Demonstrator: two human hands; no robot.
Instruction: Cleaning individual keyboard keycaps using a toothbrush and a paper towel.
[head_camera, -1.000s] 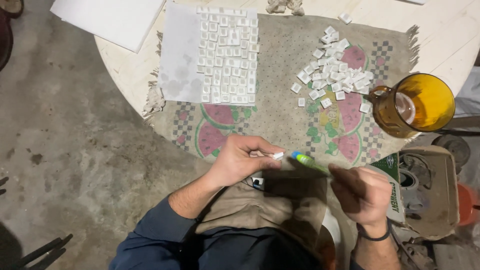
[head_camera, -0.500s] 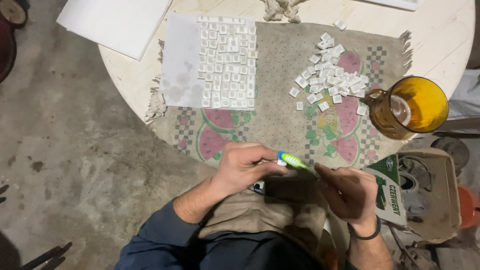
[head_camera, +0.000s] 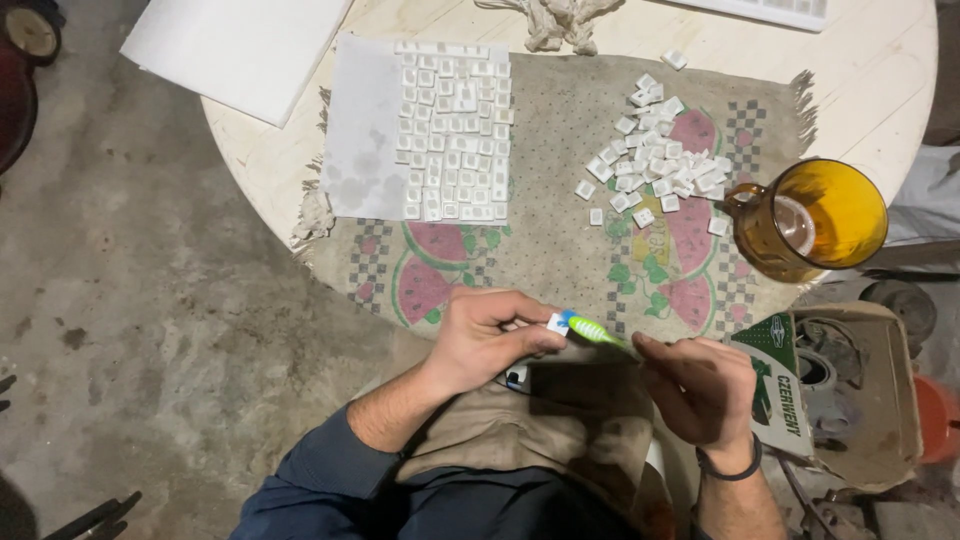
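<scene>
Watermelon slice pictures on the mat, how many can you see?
6 at least: two below the white sheet, four by the loose key pile, at. More may be covered.

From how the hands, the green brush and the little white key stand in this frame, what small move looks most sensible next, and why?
Probably a short brush stroke across the small white key. The left hand pinches it at the fingertips, and the right hand holds the green toothbrush with its head right against it. The rows of white keys on the paper sheet suggest finished ones go there afterwards.
</scene>
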